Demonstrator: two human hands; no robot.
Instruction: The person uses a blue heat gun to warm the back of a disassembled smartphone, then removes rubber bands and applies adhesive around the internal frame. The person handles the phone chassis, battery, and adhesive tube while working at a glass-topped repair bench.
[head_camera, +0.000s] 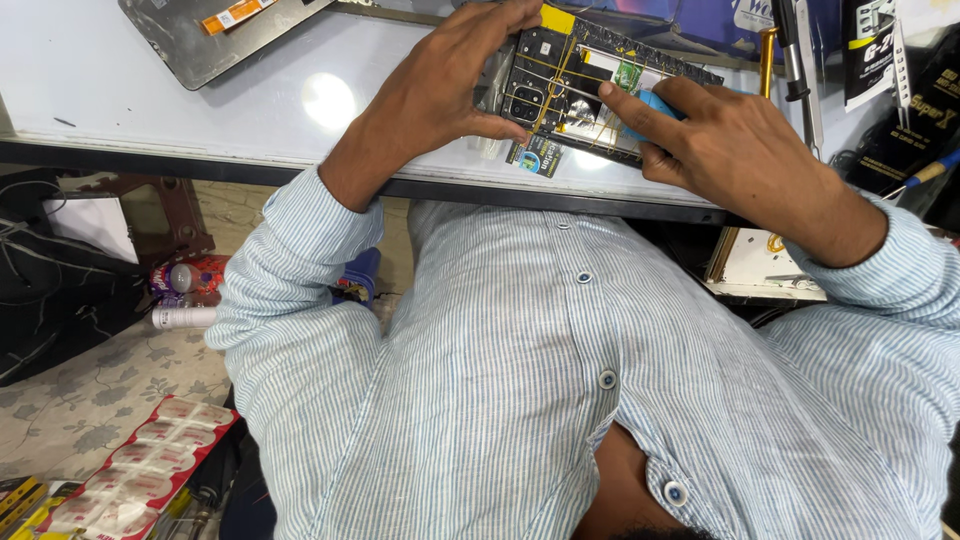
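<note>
— Head camera looks straight down: what fills most of it?
— A striped pale-blue shirt (520, 380) with buttons, the person's own, taking up the lower two thirds. Above it runs the white bench (200, 100), its dark front edge crossing the view.

— And on the bench?
— An opened phone (590, 85) with its back off lies near the front edge, tilted, camera module toward the left, a yellow strip at its top corner. At the far left corner lies a grey flat panel (210, 35) with an orange label.

— What are the hands doing?
— The left hand (440, 85) is curled over the phone's left end, fingers on the top edge and thumb under the camera module, gripping it. The right hand (730, 150) pinches a small blue tool (655, 105) between thumb and fingers, its forefinger stretched out and touching the phone's inner board.

— Anything else nearby?
— Tweezers (800, 60) and a gold-coloured rod (767, 60) stand just beyond the right hand. On the patterned floor (100, 400), lower left, lie a red blister strip (140, 470) and a white spray can (185, 317)
</note>
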